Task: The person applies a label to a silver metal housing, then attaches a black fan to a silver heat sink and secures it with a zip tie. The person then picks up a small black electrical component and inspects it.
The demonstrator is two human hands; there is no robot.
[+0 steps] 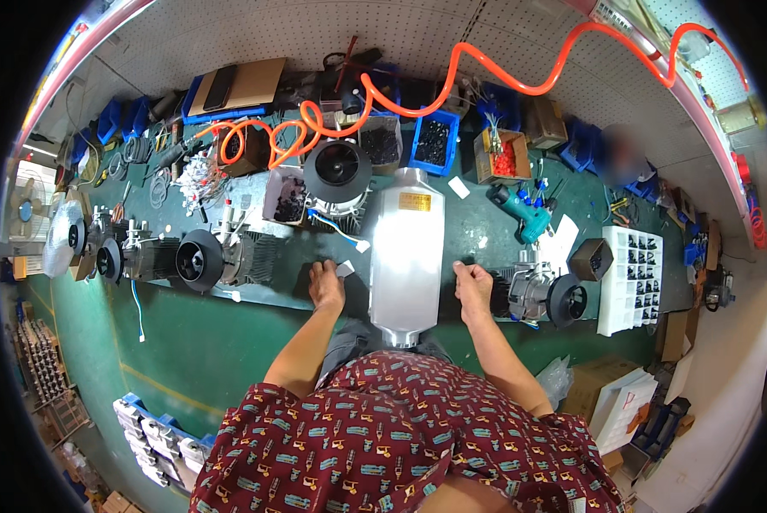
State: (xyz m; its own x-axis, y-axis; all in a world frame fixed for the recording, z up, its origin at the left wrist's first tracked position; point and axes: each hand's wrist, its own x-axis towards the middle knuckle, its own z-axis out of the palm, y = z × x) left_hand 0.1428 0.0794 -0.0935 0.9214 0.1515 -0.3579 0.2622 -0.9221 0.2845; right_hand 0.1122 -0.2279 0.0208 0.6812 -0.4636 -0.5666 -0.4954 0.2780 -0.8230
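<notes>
I can't make out what my left hand (pixel 326 286) pinches; the small white piece (pixel 346 268) is too tiny to identify. The silver housing (pixel 406 256) has its near end hidden behind my shirt. At far right, a patch (pixel 620 154) is blurred out entirely.

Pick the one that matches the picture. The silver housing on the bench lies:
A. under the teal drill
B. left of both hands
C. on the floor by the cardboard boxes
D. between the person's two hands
D: the silver housing lies on the green bench with the left hand at one side and the right hand at the other.
</notes>
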